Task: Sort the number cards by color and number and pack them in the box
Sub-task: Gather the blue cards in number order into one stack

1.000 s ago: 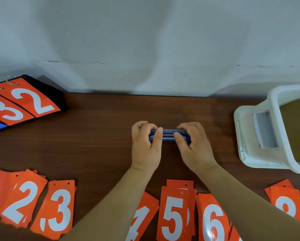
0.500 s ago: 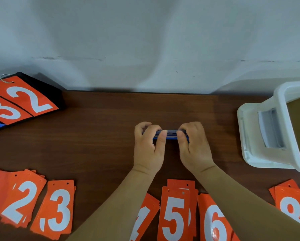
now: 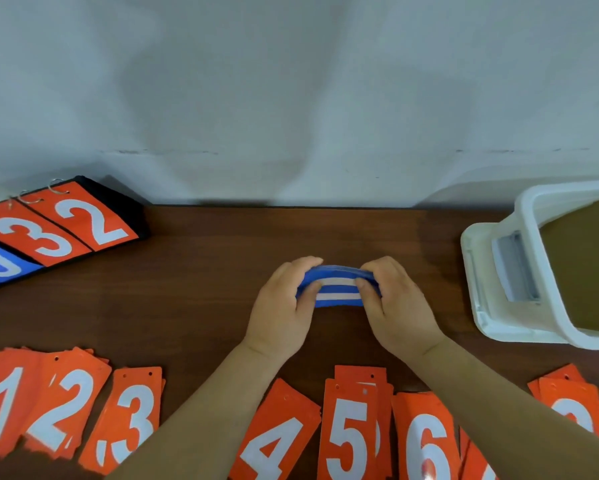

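Left of the box [image 3: 499, 306], both hands, left [image 3: 284, 306] and right [image 3: 391, 306], pinch the bowed blue stack [image 3: 336, 289] by its ends, and squeezing harder could spring cards loose onto the table [image 3: 204, 271].

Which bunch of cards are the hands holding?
The blue stack, gripped at its ends by the left hand and right hand. The orange piles lie flat along the table's near edge.

The left hand [image 3: 282, 308] and right hand [image 3: 397, 306] grip opposite ends of a blue card stack [image 3: 338, 289], bowed upward, mid-desk [image 3: 204, 289]. Orange card piles [image 3: 350, 438] numbered 1 to 6 line the near edge. A white box [image 3: 551, 194] stands at the right.
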Demonstrator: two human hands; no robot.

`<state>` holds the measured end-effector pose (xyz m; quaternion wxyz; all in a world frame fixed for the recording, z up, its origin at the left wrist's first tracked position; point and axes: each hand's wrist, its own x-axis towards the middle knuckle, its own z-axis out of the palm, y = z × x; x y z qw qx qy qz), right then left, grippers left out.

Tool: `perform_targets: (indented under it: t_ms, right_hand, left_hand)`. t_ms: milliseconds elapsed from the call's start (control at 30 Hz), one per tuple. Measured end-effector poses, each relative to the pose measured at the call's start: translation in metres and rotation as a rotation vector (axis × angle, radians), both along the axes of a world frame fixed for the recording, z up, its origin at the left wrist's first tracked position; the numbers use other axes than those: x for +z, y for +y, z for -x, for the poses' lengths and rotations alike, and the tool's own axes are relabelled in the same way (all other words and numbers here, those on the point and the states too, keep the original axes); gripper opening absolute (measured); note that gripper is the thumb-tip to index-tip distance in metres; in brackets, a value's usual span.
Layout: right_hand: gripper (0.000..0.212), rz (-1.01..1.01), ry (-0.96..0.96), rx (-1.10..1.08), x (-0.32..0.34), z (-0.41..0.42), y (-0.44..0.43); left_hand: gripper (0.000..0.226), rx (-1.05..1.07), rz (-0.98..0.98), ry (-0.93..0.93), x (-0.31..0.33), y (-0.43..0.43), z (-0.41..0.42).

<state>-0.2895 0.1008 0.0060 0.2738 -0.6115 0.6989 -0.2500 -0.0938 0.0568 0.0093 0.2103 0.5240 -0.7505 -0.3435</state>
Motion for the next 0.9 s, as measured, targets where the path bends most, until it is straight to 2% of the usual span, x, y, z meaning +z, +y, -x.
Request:
perform_targets:
  t_ms: [67,233,333,500,767,833,900]
  right_hand:
    - [0.010,0.018,-0.034,-0.026,0.020,0.003,0.009]
    - [0.032,0.135,-0.135,-0.031,0.070,0.018,0.042]
    - [0.028,0.156,-0.212,-0.048,0.096,0.035,0.068]
    - [0.024,0.068,-0.374,-0.077,0.136,0.084,0.109]
    - [0.021,-0.166,-0.250,0.037,0.188,0.181,0.132]
    - [0.021,-0.172,-0.237,-0.008,0.191,0.201,0.133]
    - [0.022,-0.145,-0.303,-0.103,0.189,0.219,0.132]
  left_hand:
    - [0.038,-0.008,0.011,0.048,0.021,0.007,0.000]
    - [0.032,-0.029,-0.056,0.147,0.073,0.029,0.009]
    - [0.033,-0.059,-0.086,0.168,0.100,0.046,0.019]
    - [0.029,-0.211,-0.137,0.157,0.138,0.067,0.056]
    - [0.023,-0.467,-0.158,-0.003,0.174,0.065,0.156]
    - [0.029,-0.472,-0.136,0.000,0.177,0.060,0.183]
    - [0.040,-0.397,-0.104,0.070,0.171,0.055,0.205]
